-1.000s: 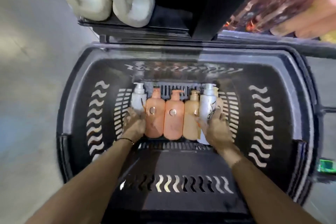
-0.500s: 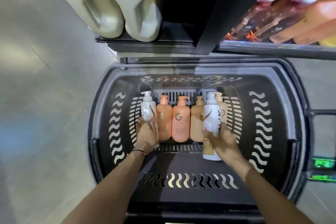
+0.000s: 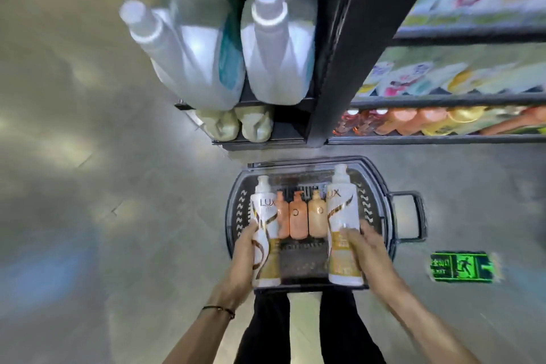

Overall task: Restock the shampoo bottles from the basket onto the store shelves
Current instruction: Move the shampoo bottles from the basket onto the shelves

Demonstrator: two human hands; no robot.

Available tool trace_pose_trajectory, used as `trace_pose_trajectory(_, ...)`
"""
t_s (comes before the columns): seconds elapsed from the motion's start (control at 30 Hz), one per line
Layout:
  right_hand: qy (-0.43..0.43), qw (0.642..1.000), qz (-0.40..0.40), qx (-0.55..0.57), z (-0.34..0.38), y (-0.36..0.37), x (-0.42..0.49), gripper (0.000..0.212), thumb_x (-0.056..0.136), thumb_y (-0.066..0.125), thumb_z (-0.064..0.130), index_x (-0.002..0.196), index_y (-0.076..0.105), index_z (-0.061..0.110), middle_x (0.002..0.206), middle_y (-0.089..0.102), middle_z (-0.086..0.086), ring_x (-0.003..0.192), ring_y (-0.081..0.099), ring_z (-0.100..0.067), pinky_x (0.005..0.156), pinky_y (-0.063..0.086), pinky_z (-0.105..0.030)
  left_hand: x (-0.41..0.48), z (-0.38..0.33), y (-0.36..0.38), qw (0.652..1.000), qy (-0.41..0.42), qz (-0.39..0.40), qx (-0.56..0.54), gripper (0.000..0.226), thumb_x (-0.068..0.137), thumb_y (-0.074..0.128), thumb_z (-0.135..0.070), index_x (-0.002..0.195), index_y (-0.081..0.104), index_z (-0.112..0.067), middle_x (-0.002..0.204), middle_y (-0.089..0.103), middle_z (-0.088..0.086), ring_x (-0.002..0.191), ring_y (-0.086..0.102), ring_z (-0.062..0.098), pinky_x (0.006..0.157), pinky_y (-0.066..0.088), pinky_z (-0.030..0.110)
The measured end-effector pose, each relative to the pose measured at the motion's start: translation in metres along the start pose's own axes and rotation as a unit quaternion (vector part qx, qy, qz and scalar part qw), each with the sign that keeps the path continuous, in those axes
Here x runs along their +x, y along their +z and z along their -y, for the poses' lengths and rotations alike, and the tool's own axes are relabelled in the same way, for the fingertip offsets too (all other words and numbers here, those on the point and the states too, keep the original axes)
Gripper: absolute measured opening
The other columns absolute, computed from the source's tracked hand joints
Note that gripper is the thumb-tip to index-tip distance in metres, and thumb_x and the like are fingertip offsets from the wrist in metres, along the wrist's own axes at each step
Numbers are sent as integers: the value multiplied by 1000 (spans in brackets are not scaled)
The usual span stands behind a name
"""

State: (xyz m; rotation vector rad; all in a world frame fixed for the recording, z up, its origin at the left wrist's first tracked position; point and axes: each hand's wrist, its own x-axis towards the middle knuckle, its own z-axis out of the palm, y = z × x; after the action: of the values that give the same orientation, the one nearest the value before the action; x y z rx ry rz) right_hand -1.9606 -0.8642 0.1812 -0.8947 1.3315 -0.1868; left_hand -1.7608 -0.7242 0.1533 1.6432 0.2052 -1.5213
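My left hand [image 3: 243, 257] grips a white and gold shampoo bottle [image 3: 264, 224] lifted above the left side of the black basket [image 3: 381, 204]. A second white and gold shampoo bottle [image 3: 342, 224] is held up by my right hand [image 3: 365, 251] over the basket's right side. Both bottles stand upright with their caps pointing away from me. Three orange shampoo bottles [image 3: 298, 216] remain standing in a row at the bottom of the basket, between the two lifted ones.
The basket sits on the grey floor [image 3: 118, 216] in front of dark store shelves [image 3: 443, 139] holding orange and yellow bottles. Two large white jugs [image 3: 236, 68] stand on a shelf end at upper middle. A green exit sign [image 3: 461, 267] marks the floor at right.
Both hands have lifted the two white bottles up out of the basket. My head has risen, so the basket looks smaller and the upper shelves have come into view.
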Motion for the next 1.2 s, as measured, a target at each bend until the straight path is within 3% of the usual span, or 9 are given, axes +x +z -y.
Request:
trace_pose_trajectory(0.1,-24,998,-9,51,71,4,-66,21,79,70,22,97,64,13,71,70,7,67,65,-15,54,50,-13,-71,-44,11,998,47,24,18,54,94,58,-61,134,67,-26,134,68,11,123,65,30,111,44,53)
trace_pose_trajectory(0.23,-77,996,13,36,141,4,-142,63,54,74,43,105,65,7,73,74,6,66,69,-8,59,51,-21,-148,-108,28,988,134,22,79,91,48,92,-65,116,72,-9,101,76,21,85,72,33,86,60,55)
trace_pose_trajectory(0.3,-123,992,27,14,172,2,-182,67,57,81,48,107,67,6,80,75,4,72,69,-9,64,51,-20,-193,-141,36,980,172,54,79,78,55,91,-49,119,69,-11,107,75,18,85,75,27,73,62,42)
trace_pose_trajectory(0.4,-179,983,36,13,218,5,-235,53,62,88,36,104,68,11,83,74,-8,74,70,-16,67,56,-27,-250,-185,43,965,234,78,89,58,59,95,-40,111,72,-31,116,73,20,100,73,41,86,60,57)
trace_pose_trajectory(0.47,-229,973,32,15,249,9,-264,58,59,89,33,109,68,13,85,72,-16,74,67,-25,70,57,-38,-285,-216,48,949,279,108,101,64,55,95,-33,112,70,-20,106,76,18,99,72,44,90,57,62)
trace_pose_trajectory(0.67,-364,930,18,53,333,14,-340,76,50,88,32,118,60,12,85,72,-19,68,68,-31,62,58,-37,-371,-297,69,897,395,176,97,79,50,93,-28,121,62,-9,100,78,13,89,74,26,79,57,38)
trace_pose_trajectory(0.87,-479,873,22,91,389,4,-387,68,55,91,28,116,64,20,96,70,-21,76,65,-34,71,53,-46,-430,-352,97,834,499,219,89,69,52,91,-21,114,65,-5,92,75,15,80,71,27,72,57,37)
trace_pose_trajectory(1.0,-531,841,22,101,415,-3,-408,65,50,96,36,107,66,23,96,72,-18,74,65,-40,70,54,-55,-455,-374,118,809,536,225,86,65,58,90,-18,116,64,-4,98,74,23,88,70,41,82,60,53)
trace_pose_trajectory(1.2,-580,805,49,110,446,-38,-411,54,63,85,23,112,63,21,99,69,-20,70,63,-39,66,55,-52,-474,-397,160,780,578,221,93,56,63,87,-12,112,62,0,90,73,15,76,69,28,69,55,36)
